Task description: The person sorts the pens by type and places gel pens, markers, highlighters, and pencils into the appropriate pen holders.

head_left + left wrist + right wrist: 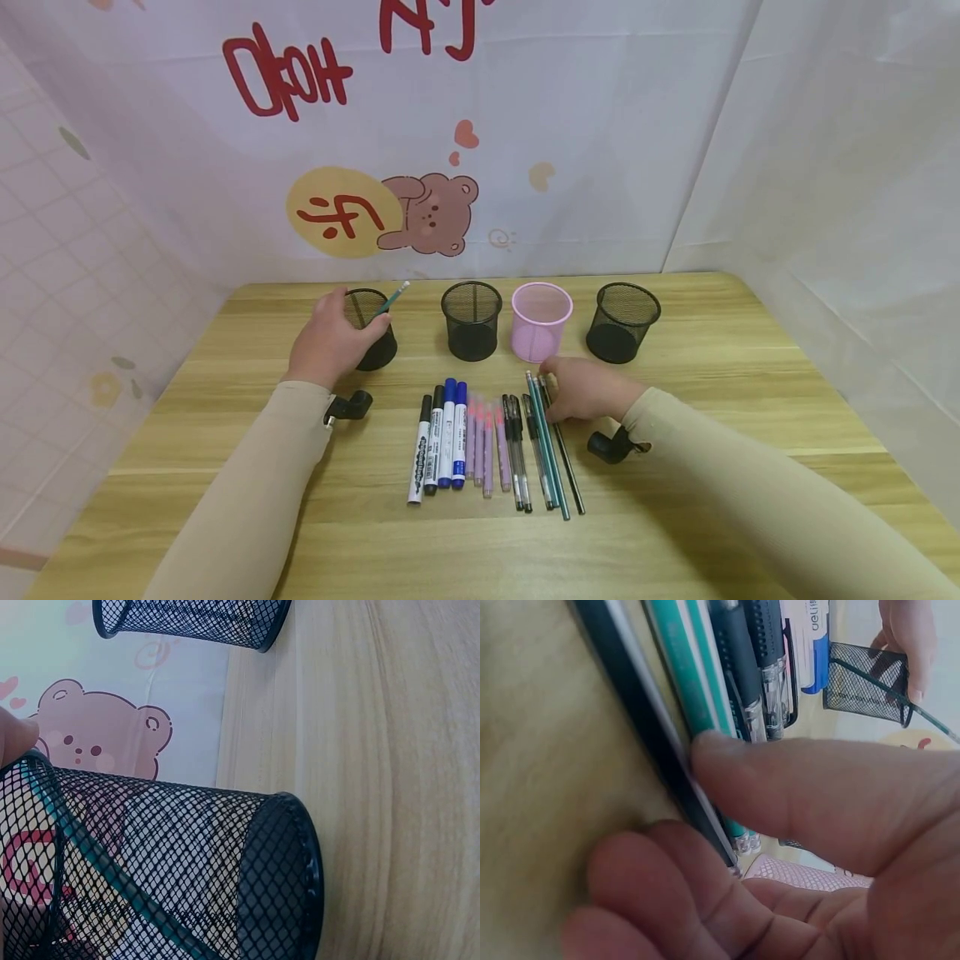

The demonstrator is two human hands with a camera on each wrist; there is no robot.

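At the left of the table my left hand (324,342) grips a black mesh pen cup (381,353) by its rim, thumb on the near right side. A green pencil (393,297) leans inside that cup, its eraser end sticking out past the rim; its shaft shows through the mesh in the left wrist view. My right hand (588,388) is at the right end of a row of pens, pinching a black pencil (641,712) between thumb and fingers near its eraser end. Green pencils (553,454) lie right beside it, against the thumb tip.
Left of the pencils lie black gel pens (517,454), pink pens (487,450), blue-capped markers (459,433) and black-capped markers (422,450). Behind stand a black mesh cup (472,325), a pink mesh cup (540,321) and another black cup (622,325). A printed curtain (600,125) hangs behind.
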